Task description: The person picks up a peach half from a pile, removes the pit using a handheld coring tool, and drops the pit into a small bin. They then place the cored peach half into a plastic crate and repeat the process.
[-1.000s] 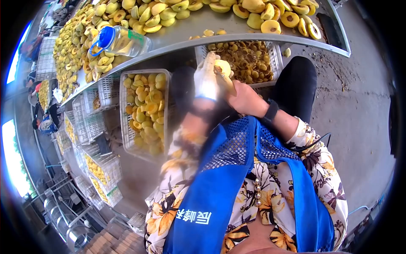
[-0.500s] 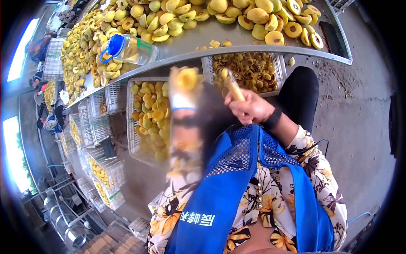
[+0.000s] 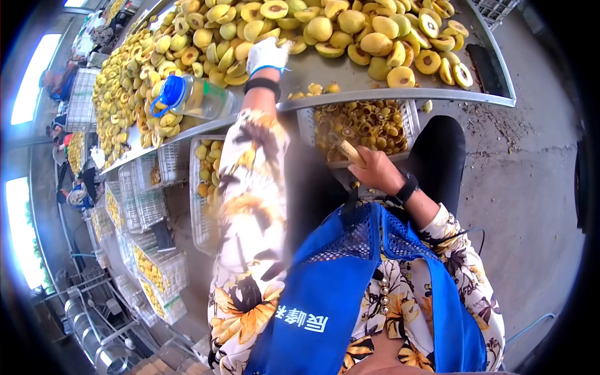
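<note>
My left hand (image 3: 267, 56), in a white glove with a blue edge, reaches over the metal table (image 3: 312, 78) to the near edge of a heap of halved yellow peaches (image 3: 253, 30). Its fingertips are at the fruit, and their grip is not clear. My right hand (image 3: 377, 171) is closed around the light wooden handle of a tool (image 3: 351, 153), held low in front of the table over my lap. The tool's working end is hard to make out now. Just beyond it stands a white crate (image 3: 412, 122) full of brownish-yellow peach scraps (image 3: 359, 125).
A clear bottle with a blue cap (image 3: 172, 90) lies on the table left of my arm. Below the table edge, a white crate (image 3: 195, 215) of peach halves is partly behind my sleeve. More stacked crates (image 3: 147, 250) stand at the left. Debris (image 3: 494, 125) litters the floor.
My left hand has swung up from above the crates, where it held a yellow peach half, to the heap on the table. My right hand has dropped slightly, still gripping the tool.
</note>
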Action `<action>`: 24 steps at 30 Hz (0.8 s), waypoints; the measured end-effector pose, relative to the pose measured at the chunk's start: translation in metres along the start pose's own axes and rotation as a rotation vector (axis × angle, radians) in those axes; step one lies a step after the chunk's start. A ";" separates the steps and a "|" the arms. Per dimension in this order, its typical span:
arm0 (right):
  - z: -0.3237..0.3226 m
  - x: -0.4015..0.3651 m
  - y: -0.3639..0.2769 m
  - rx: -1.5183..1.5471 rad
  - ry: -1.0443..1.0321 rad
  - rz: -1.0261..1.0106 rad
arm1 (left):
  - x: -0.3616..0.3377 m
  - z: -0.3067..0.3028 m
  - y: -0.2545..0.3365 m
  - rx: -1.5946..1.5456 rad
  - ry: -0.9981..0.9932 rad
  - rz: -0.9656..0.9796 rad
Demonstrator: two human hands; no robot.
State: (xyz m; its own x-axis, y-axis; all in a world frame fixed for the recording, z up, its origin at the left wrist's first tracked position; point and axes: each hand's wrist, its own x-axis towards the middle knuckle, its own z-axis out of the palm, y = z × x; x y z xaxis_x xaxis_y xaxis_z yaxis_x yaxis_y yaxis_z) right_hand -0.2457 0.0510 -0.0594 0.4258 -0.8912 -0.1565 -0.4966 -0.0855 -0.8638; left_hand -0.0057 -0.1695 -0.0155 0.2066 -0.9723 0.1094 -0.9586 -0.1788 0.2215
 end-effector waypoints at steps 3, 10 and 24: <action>-0.009 -0.007 -0.003 0.086 0.088 0.044 | 0.018 0.014 0.006 0.005 -0.049 -0.006; -0.029 0.026 -0.022 0.687 0.160 0.051 | -0.107 -0.041 0.022 -0.514 0.103 0.151; -0.016 0.028 -0.030 0.122 0.206 -0.042 | -0.216 -0.003 0.035 -1.895 -0.390 -0.578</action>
State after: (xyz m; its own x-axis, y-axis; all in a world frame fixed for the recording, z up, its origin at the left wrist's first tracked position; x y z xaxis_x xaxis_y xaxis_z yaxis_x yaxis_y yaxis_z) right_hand -0.2309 0.0214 -0.0301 0.2749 -0.9610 -0.0293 -0.3814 -0.0811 -0.9209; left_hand -0.0829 0.0344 -0.0290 0.0597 -0.8907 -0.4507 0.6217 -0.3200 0.7149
